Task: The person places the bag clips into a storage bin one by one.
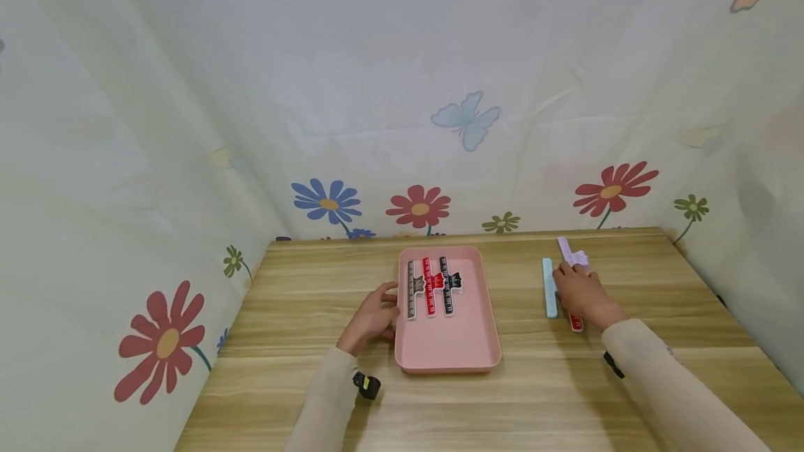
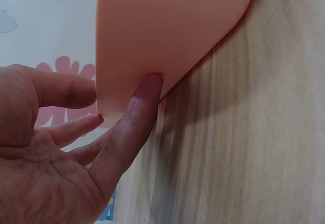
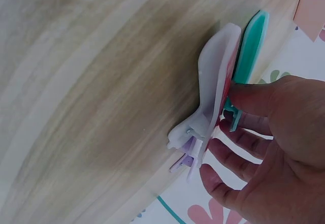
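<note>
A pink tray point(image 1: 449, 347) holds a grey clip point(image 1: 411, 298), a red clip point(image 1: 430, 295) and a black clip point(image 1: 447, 291), side by side, each with a bear-shaped piece. My left hand point(image 1: 373, 314) is at the tray's left wall; in the left wrist view one finger presses the outside and other fingertips are at the rim. To the right, my right hand point(image 1: 583, 293) has its thumb and fingertips on another red clip point(image 3: 231, 69) with a white body, mostly hidden under the hand from above. A light blue clip point(image 1: 549, 288) lies just left of that hand.
A lilac clip point(image 1: 568, 251) lies beyond my right hand, near the back edge of the wooden table point(image 1: 301, 298). A flower-printed cloth point(image 1: 377, 89) hangs behind the table and along its sides.
</note>
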Available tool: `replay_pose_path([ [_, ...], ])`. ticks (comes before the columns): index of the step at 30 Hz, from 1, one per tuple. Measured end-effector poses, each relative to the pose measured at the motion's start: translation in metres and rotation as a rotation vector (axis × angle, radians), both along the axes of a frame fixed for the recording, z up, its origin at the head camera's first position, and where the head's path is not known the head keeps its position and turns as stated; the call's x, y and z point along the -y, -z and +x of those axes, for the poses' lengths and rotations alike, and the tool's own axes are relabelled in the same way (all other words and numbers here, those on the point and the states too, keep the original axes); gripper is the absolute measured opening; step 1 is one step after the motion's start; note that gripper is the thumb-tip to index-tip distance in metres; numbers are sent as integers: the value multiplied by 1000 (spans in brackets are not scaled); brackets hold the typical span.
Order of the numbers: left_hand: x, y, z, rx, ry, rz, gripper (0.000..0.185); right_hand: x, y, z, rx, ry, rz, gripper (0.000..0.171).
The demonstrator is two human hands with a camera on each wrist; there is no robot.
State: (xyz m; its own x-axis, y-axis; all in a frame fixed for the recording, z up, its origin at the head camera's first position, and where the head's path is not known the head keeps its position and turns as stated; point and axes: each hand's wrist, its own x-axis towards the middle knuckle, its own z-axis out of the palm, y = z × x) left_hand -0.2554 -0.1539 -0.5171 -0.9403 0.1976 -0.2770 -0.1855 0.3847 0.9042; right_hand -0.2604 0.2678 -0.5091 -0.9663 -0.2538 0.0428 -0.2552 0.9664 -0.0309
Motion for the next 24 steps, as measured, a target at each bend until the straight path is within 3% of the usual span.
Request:
replay_pose_path([
  [11, 1, 1, 0, -8, 5, 8, 61, 0, 2, -1, 8, 0, -13, 37],
  [24, 0, 1, 0, -8, 3, -3, 61, 13, -16, 5, -109, -55, -77, 42],
])
